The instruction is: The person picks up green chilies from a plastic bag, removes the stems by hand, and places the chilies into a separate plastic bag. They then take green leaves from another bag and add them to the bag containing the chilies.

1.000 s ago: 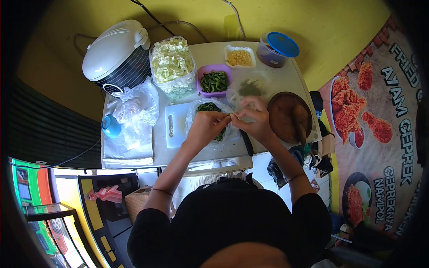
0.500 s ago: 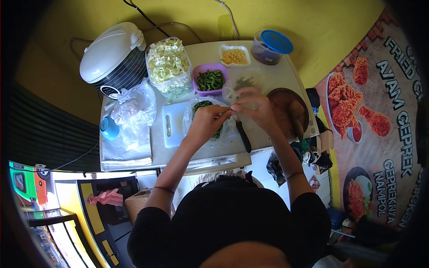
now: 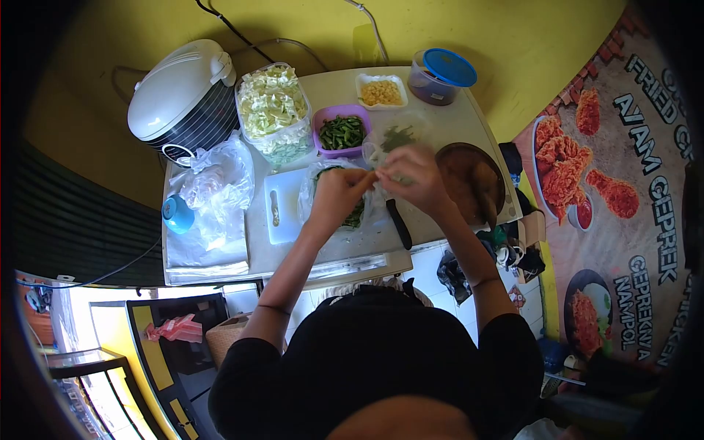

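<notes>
My left hand point(image 3: 339, 195) is closed in a pinch above an open plastic bag of green vegetables point(image 3: 353, 215). Fingertip to fingertip with it, my right hand point(image 3: 412, 176) is also pinched, slightly blurred. Whatever lies between the fingers is too small to make out. Just behind my right hand sits a clear container point(image 3: 400, 133) with some green pieces. A purple bowl point(image 3: 341, 133) of cut green pieces stands behind my left hand. The black-handled knife point(image 3: 399, 224) lies below my right hand, and a white cutting board point(image 3: 287, 205) is left of the bag.
A tub of chopped cabbage point(image 3: 273, 106), a rice cooker point(image 3: 180, 95), a white dish of yellow pieces point(image 3: 381, 92) and a blue-lidded container point(image 3: 444, 73) line the back. The stone mortar point(image 3: 469, 183) stands right; plastic bags point(image 3: 220, 180) and a blue cup point(image 3: 177, 213) lie left.
Both hands have shifted slightly, staying together at the fingertips. My right hand's fingers have curled in more. The whole view has moved a little.
</notes>
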Tool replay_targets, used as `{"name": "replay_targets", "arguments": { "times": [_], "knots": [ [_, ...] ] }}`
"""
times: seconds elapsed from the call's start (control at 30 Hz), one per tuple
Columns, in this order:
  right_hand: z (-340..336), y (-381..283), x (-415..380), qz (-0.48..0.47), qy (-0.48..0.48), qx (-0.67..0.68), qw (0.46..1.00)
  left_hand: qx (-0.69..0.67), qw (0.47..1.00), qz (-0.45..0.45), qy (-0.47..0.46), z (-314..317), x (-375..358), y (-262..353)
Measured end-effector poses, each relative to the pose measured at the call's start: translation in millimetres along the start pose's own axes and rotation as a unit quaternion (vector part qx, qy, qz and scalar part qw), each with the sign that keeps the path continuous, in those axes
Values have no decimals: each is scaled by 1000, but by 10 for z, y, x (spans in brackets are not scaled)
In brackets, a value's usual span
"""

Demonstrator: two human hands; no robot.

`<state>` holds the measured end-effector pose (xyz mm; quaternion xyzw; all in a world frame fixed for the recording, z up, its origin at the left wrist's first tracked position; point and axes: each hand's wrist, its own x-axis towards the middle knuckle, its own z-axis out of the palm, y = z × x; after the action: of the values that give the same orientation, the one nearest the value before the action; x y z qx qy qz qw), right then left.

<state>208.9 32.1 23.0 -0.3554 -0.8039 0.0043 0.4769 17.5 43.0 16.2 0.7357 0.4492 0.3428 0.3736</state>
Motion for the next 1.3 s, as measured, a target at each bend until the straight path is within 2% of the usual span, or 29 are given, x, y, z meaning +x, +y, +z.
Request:
{"name": "replay_targets", "arguments": {
  "times": [0.03, 0.07, 0.1, 0.13, 0.17, 0.23, 0.27, 0.3, 0.37, 0.4, 0.47, 0.5, 0.57, 0.6, 0.67, 0.8, 0.87, 0.97, 1.03, 1.17, 1.3],
  "knots": [
    [-12, 11, 46, 22, 56, -12, 998, -8, 997, 26, 71, -9, 67, -20],
    [-14, 92, 71, 23, 55, -12, 998, 21, 989, 64, 134, -44, 172, -65],
    [-23, 225, 90, 66, 82, -9, 994, 49, 975, 99, 195, -95, 292, -116],
    [-32, 344, 98, 110, 108, -7, 988, 67, 977, 80, 185, -153, 399, -118],
    [-42, 438, 96, 112, 106, -5, 988, 85, 979, 60, 176, -209, 501, -120],
    [-72, 608, 73, 200, 44, -28, 978, 133, 975, 64, 169, -221, 724, -310],
    [-66, 695, 16, 212, -27, -92, 973, 180, 968, 72, 161, -205, 767, -415],
    [-31, 687, -19, 212, -29, -91, 973, 180, 968, 70, 162, -210, 744, -414],
    [27, 657, -84, 167, 2, -150, 974, 154, 967, 132, 157, -248, 718, -403],
    [29, 565, -61, 166, 3, -149, 975, 155, 966, 133, 158, -305, 665, -343],
    [72, 270, -10, 142, -49, 10, 989, 93, 981, 131, 105, -426, 418, -216],
    [148, 173, -25, 142, -50, 13, 989, 95, 981, 129, 106, -451, 295, -237],
    [315, 16, -8, 81, -150, 52, 984, 20, 992, 78, 96, -496, 53, -266],
    [423, -11, -3, 80, -150, 55, 984, 22, 992, 77, 97, -502, -64, -254],
    [645, 3, -66, 24, -193, 31, 981, -14, 997, -9, 75, -509, -289, -222],
    [754, 109, -75, -13, -243, -27, 969, -31, 993, -15, 112, -443, -620, -307],
    [644, 140, -51, 21, -301, -9, 953, -3, 994, -20, 106, -449, -721, -366],
    [537, 121, -27, 65, -301, 23, 951, 20, 995, -27, 97, -464, -811, -465],
    [498, 134, -43, 78, -289, 51, 953, 68, 994, -2, 91, -494, -837, -453],
    [464, 9, -20, 104, -241, 107, 959, 64, 992, 7, 108, -466, -819, -397],
    [505, -116, -26, 124, -241, 143, 952, 47, 987, 14, 153, -285, -725, -313]
  ]
}}
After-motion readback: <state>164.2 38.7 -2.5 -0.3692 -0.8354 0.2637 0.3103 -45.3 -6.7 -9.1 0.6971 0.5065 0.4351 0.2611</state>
